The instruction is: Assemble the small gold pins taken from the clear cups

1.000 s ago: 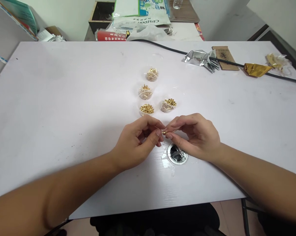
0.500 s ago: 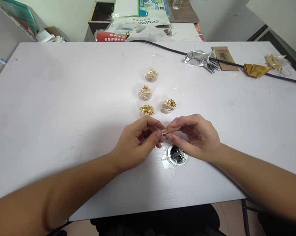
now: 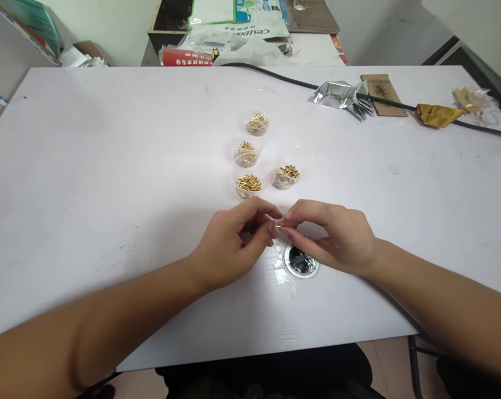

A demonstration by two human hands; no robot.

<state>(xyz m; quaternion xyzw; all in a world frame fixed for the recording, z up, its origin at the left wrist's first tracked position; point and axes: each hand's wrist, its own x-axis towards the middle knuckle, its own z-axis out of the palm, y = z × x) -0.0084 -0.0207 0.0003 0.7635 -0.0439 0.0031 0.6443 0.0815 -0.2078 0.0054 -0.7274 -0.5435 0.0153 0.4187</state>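
Note:
Between my two hands is a tiny gold-coloured metal pin point(image 3: 279, 226), pinched at both ends by fingertips. My left hand point(image 3: 238, 238) is closed on its left end with thumb and forefinger. From the other side, my right hand point(image 3: 331, 230) grips it in a thumb-and-finger pinch. Just beyond the hands stand small clear cups of gold pins: a near left cup point(image 3: 249, 185), a right cup point(image 3: 286, 176), a middle cup point(image 3: 246, 154) and a far cup point(image 3: 257, 124). Partly under my right hand lies a round dark disc with a silver rim point(image 3: 301, 261).
A black cable point(image 3: 284, 78) runs across the back of the white table point(image 3: 109, 166). Near it lie crumpled silver foil point(image 3: 342, 95), a cardboard piece point(image 3: 383, 95), a gold foil packet point(image 3: 438, 115) and a clear bag point(image 3: 475, 104). Clear tape surrounds the disc.
My right hand's fingers have drawn closer together and lie flatter around the pin. My left hand has barely shifted. The whole view has tilted slightly.

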